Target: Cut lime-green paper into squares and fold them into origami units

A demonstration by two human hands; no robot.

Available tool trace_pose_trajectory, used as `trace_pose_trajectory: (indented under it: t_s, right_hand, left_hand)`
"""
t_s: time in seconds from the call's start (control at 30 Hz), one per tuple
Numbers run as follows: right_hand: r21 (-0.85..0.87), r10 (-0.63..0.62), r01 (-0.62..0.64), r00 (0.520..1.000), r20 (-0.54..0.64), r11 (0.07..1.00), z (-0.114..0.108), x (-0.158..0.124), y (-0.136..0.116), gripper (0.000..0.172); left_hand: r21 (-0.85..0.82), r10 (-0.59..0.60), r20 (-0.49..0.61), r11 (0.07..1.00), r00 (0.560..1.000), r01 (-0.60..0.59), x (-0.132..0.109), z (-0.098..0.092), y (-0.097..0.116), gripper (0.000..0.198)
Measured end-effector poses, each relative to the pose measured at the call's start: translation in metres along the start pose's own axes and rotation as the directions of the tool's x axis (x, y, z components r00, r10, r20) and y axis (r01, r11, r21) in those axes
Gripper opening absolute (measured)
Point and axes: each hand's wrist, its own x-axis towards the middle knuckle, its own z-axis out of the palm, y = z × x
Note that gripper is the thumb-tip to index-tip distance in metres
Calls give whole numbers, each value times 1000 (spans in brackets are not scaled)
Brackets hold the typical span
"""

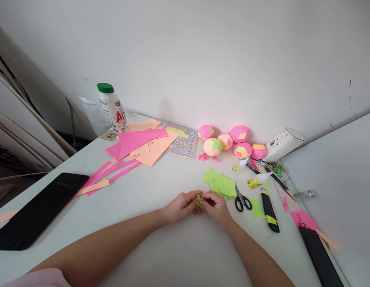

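My left hand (184, 206) and my right hand (215, 208) meet over the white table (161, 247). Between their fingertips is a small green piece of paper (199, 201), pinched from both sides and partly covered by the fingers. A thin stick-like thing rises just above the fingers; I cannot tell what it is. Right behind my right hand lie green paper squares (227, 186), loosely overlapping. Black-handled scissors (243, 202) rest beside them, with another green square (257, 208) to their right.
Several paper balls (213, 147) sit by the wall. At right are glue bottles (256, 180), a box cutter (270, 211), pens and a black phone-like slab (321, 255). Pink and peach sheets (134, 143), a white bottle (112, 109) and a black flat object (41, 211) occupy the left.
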Motion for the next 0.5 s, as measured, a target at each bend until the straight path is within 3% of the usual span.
trace_pose_trajectory:
  t_s: [0.23, 0.5]
  right_hand:
    - [70, -1, 3, 999, -34, 998, 0, 1, -1, 8]
    - [126, 87, -80, 995, -52, 989, -1, 1, -3, 12]
  left_hand:
    - [-13, -111, -40, 994, 993, 110, 0, 0, 5, 50]
    - [-44, -62, -88, 997, 994, 58, 1, 2, -3, 49]
